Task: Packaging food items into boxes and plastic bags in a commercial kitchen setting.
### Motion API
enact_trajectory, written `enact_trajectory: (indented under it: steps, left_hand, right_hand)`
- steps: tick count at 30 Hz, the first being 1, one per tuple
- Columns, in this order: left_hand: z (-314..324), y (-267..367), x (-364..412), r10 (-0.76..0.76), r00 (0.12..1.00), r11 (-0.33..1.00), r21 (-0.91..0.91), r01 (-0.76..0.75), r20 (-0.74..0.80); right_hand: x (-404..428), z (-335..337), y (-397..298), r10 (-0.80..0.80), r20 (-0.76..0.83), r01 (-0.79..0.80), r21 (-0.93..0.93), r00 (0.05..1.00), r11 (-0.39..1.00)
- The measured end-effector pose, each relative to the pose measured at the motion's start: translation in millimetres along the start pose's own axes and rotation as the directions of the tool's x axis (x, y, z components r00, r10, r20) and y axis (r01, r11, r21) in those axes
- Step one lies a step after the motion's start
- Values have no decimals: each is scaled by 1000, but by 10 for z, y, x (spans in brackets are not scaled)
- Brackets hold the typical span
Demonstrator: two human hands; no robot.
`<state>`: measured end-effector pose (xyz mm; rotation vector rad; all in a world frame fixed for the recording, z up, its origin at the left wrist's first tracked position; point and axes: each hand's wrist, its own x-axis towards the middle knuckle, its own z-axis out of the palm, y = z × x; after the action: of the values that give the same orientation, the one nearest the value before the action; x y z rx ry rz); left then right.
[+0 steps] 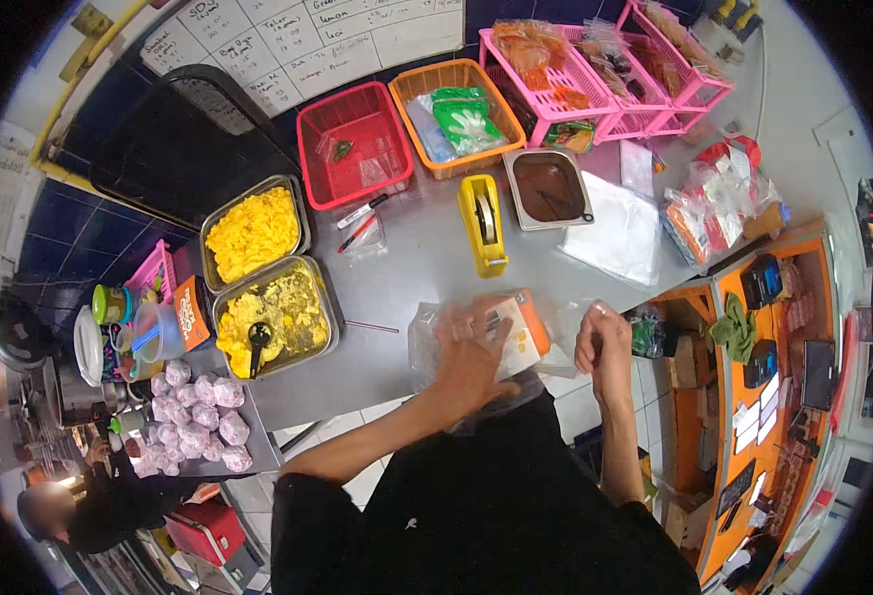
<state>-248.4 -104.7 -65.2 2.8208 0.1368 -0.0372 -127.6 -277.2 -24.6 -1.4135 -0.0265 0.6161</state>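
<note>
An orange-and-white box (516,338) lies at the table's near edge, with clear plastic (425,338) around it. My left hand (472,353) is spread over the box and plastic, palm down and slightly blurred. To the right of the box, my right hand (603,338) is raised with its fingers curled together. Something clear shows near its fingertips, but whether it is gripped cannot be made out. Beyond the box stands a yellow tape dispenser (473,195) with a roll in it. A stack of clear plastic bags (615,230) lies to the right of the dispenser.
Two metal pans of yellow scrambled egg (254,230) stand left, the nearer holding a black spoon (259,343). Paper-wrapped balls (194,428) pile up beside them. Red (354,171) and orange baskets (473,160), a brown-sauce pan (548,190) and pink racks (555,104) line the back. Another person works lower left.
</note>
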Motion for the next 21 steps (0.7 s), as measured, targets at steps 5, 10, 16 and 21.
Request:
enact_trajectory:
  steps: [5,10,16,21]
  left_hand:
    - [-1193,-116,-183,-85,695,993,119,0,714]
    - [-1493,49,-7,376,861,926,-106,-362,343]
    - [-928,-426,2085,114,986,921,-385,-58,123]
    - [46,-1534,3416,-30,994,999,38,26,105]
  right_hand:
    - [68,-248,-185,133,262,-110,-101,956,989]
    - [86,-378,-360,268,579,-164,-227,770,960]
    - [503,-698,-606,248,770,220,-447,588,867]
    - [901,-917,-714,203,678,211,-476,707,854]
